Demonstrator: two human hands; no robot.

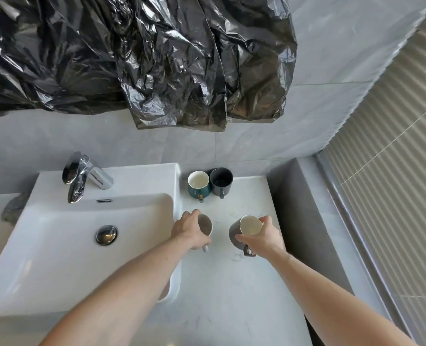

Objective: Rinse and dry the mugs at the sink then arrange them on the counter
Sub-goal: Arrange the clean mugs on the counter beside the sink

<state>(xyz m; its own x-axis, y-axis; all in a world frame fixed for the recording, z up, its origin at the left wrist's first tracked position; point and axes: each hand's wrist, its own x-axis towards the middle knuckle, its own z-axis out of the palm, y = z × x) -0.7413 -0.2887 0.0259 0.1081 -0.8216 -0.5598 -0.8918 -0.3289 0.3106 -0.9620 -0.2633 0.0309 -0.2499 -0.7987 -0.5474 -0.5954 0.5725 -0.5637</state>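
Two mugs stand side by side at the back of the white counter (231,283): a green mug (198,186) with a pale inside and a dark grey mug (221,181), handles toward me. My left hand (188,229) grips a light grey mug (205,224) from the sink side, just right of the basin. My right hand (263,237) holds a brown-grey mug (241,232) with a cream inside by its rim, tilted to the left, handle toward me.
A white sink basin (69,245) with a chrome tap (82,177) and drain plug (106,234) fills the left. Black plastic sheeting (132,58) hangs on the wall above. A grey ledge (294,208) and ribbed blind (394,158) bound the right side.
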